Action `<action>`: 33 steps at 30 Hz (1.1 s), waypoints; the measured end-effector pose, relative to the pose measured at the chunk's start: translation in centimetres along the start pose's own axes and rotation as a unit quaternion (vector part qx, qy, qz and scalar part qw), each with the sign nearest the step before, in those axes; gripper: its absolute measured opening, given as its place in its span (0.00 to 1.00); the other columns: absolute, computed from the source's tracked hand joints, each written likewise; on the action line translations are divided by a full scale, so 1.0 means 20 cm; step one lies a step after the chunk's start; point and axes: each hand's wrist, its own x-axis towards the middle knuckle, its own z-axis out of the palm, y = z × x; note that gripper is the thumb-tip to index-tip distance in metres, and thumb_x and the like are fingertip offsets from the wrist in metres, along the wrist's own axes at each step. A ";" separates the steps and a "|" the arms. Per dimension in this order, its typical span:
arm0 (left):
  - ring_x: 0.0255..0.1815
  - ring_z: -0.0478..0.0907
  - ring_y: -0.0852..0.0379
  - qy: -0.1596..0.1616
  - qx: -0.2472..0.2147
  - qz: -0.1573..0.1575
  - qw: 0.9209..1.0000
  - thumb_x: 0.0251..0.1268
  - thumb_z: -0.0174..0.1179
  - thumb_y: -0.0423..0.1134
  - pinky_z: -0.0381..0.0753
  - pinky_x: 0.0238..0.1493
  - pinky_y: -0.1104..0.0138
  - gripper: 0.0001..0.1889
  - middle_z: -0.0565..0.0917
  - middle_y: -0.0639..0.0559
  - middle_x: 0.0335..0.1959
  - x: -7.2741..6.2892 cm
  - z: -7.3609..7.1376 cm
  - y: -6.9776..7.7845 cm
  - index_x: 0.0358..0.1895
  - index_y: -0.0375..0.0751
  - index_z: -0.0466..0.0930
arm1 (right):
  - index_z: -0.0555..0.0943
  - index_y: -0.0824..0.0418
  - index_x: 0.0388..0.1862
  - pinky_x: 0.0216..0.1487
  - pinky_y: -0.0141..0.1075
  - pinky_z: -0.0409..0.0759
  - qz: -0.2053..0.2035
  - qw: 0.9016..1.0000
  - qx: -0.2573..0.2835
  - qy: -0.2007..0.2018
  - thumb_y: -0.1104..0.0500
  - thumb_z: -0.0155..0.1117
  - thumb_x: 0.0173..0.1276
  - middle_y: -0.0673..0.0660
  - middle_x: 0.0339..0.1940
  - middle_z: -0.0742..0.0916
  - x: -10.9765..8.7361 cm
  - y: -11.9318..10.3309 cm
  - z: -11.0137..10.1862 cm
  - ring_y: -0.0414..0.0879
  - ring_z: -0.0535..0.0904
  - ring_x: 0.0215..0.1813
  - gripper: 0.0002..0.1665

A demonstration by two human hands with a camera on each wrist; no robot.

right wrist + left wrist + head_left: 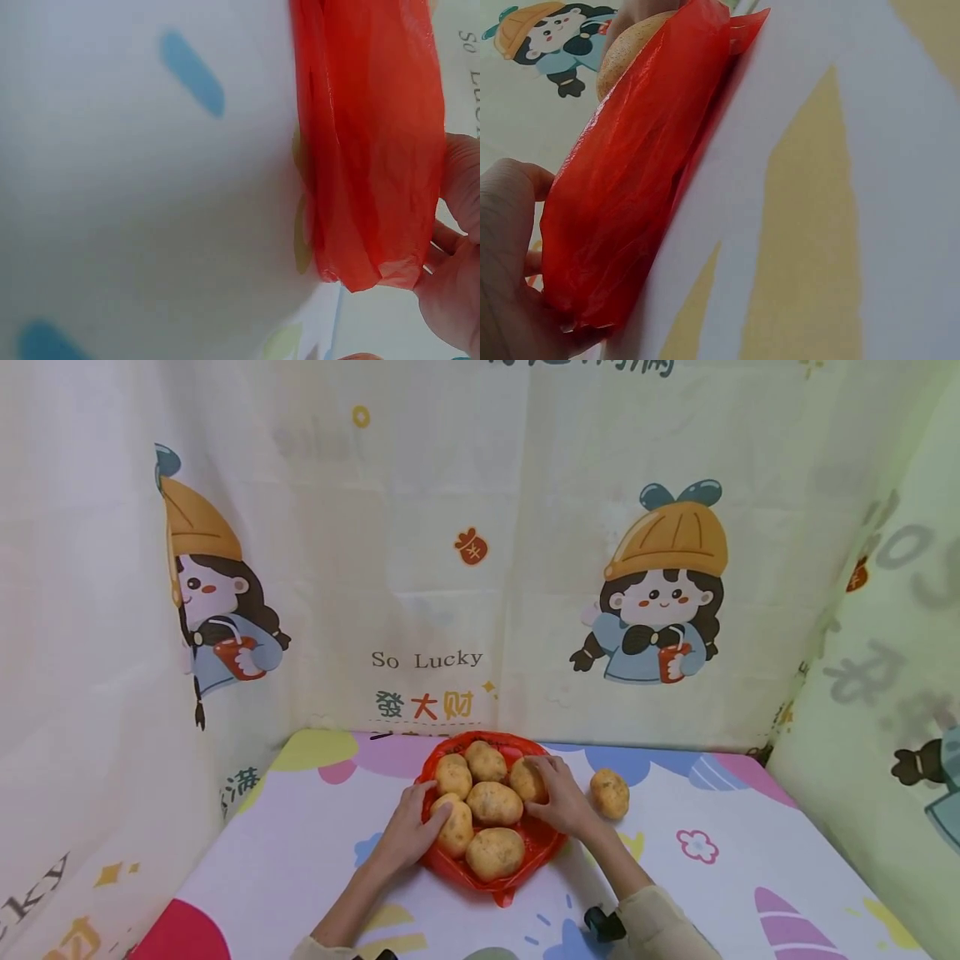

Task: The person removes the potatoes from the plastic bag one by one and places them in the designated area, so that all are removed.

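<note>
Fingers of the left hand [408, 827] bend around the rim of the red bag [538, 841] at nine o'clock, gripping the plastic; those of the right hand [560, 800], at three o'clock, are bent closely about the two-o'clock potato [525, 782], though whether they also pinch the rim cannot be told. Largest in the field is the printed backdrop [540, 568], occupying the region toward twelve o'clock. Next in size is the patterned tabletop [667, 902], extending toward six o'clock. Near its far edge rests the red bag, mouth upward and spread wide. Six potatoes lie within: the two-o'clock potato, a central potato [495, 803], and four others [495, 853] at six, eight, ten and twelve o'clock. A loose potato [610, 793] lies on the tabletop at three o'clock, apart from the bag. Smallest is the red tab [504, 898], projecting at six o'clock. Stage, as judged: the work appears well advanced, with six potatoes bagged, one left outside, and the mouth not gathered.
</note>
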 end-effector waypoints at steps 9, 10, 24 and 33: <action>0.70 0.68 0.36 0.002 0.004 -0.003 1.000 0.75 0.57 0.55 0.67 0.70 0.38 0.33 0.68 0.35 0.71 0.00 0.00 0.00 0.72 0.36 0.67 | 0.71 0.58 0.72 0.68 0.58 0.74 -0.028 0.999 0.016 0.033 0.66 0.76 0.61 0.64 0.68 0.72 -0.06 -0.03 -0.03 0.59 0.70 0.69 0.41; 0.71 0.68 0.36 0.001 0.003 -0.003 1.000 0.75 0.57 0.55 0.67 0.70 0.38 0.33 0.68 0.35 0.71 0.00 0.00 0.00 0.72 0.36 0.67 | 0.71 0.58 0.72 0.68 0.58 0.74 -0.027 0.999 0.018 0.034 0.65 0.76 0.61 0.64 0.69 0.71 -0.07 -0.04 -0.04 0.59 0.70 0.69 0.41; 0.71 0.67 0.35 -0.001 0.006 -0.011 1.000 0.74 0.57 0.56 0.67 0.70 0.37 0.33 0.68 0.35 0.71 0.00 0.00 0.00 0.72 0.37 0.67 | 0.71 0.55 0.73 0.65 0.59 0.76 -0.055 0.995 0.058 0.056 0.64 0.77 0.61 0.59 0.72 0.71 -0.16 -0.13 -0.11 0.57 0.67 0.73 0.42; 0.70 0.68 0.35 -0.003 0.008 -0.010 1.000 0.74 0.57 0.57 0.67 0.70 0.37 0.33 0.68 0.35 0.71 0.00 0.00 0.00 0.72 0.38 0.66 | 0.71 0.54 0.72 0.58 0.59 0.82 -0.075 0.991 0.066 0.091 0.64 0.78 0.59 0.56 0.72 0.72 -0.26 -0.15 -0.16 0.55 0.68 0.70 0.43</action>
